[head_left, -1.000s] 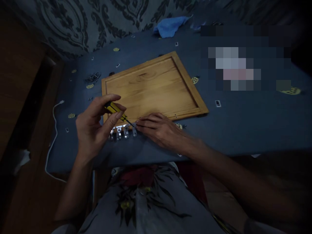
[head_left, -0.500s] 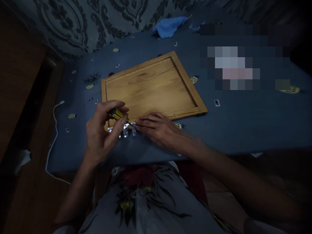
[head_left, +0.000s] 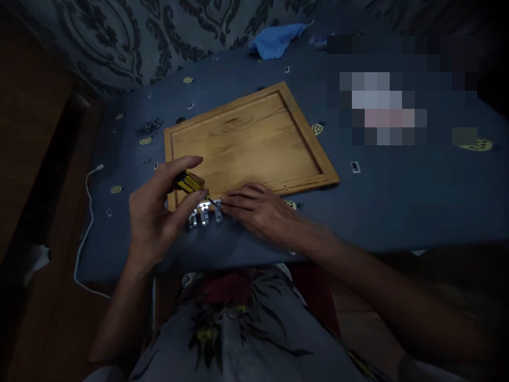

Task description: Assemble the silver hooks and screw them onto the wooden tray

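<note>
A wooden panel with a raised frame lies flat on the cloth-covered table. Along its near edge sits a shiny metal hook rack, its hooks hanging toward me. My left hand is closed round the yellow and black handle of a screwdriver, whose shaft slants down to the right onto the rack. Close to that tip, my right hand lies over the panel's near edge, fingers together, holding the rack's right part. The right thumb and the screwdriver's very tip are hidden.
A small heap of dark metal pieces lies left of the panel, with a few smaller bits nearer. A white cable runs over the table's left edge. At the back is a blue cloth. A blurred-out patch covers the far right.
My left hand has shifted slightly left and its fingers have opened a little round the screwdriver handle, uncovering more of the hooks. My right hand stays where it was.
</note>
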### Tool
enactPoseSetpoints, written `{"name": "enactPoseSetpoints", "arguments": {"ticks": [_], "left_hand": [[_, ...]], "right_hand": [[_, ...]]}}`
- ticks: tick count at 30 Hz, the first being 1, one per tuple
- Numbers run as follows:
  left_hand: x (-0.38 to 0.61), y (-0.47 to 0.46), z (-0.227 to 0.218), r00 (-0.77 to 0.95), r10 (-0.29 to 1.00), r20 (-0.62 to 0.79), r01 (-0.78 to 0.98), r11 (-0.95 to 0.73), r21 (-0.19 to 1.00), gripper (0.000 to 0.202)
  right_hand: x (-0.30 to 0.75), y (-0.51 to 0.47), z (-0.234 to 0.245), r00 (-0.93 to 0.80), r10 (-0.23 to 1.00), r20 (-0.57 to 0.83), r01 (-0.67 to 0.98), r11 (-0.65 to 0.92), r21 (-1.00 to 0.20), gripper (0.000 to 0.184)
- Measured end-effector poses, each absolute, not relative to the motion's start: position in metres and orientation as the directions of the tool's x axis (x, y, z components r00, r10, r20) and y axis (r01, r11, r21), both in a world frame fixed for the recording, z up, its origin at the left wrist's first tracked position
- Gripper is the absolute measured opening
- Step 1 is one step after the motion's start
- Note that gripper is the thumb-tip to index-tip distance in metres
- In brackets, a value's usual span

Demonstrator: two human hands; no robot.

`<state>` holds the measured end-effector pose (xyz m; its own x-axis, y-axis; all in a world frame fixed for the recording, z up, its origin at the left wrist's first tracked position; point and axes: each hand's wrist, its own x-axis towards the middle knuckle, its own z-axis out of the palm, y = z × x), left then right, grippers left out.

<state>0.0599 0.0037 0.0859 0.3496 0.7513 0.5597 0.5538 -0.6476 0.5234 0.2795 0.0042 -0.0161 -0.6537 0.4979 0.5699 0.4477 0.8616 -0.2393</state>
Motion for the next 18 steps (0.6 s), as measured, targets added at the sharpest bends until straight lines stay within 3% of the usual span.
{"name": "enactPoseSetpoints", "arguments": {"ticks": [10, 18], "left_hand": [[0.0573, 0.0126, 0.0854, 0.395, 0.762, 0.513, 0.47, -0.648, 0.6, 0.044], [0.0572, 0.0094, 0.0915, 0.152, 0.732, 0.664, 0.51, -0.634, 0.581, 0.038]], "right_hand": [[0.2792, 0.0024, -0.0147, -0.663, 0.523, 0.535, 0.473, 0.847, -0.242, 0.029], [0.2801, 0.0041, -0.0201, -0.658, 0.52, 0.546, 0.431, 0.853, -0.293, 0.029]]}}
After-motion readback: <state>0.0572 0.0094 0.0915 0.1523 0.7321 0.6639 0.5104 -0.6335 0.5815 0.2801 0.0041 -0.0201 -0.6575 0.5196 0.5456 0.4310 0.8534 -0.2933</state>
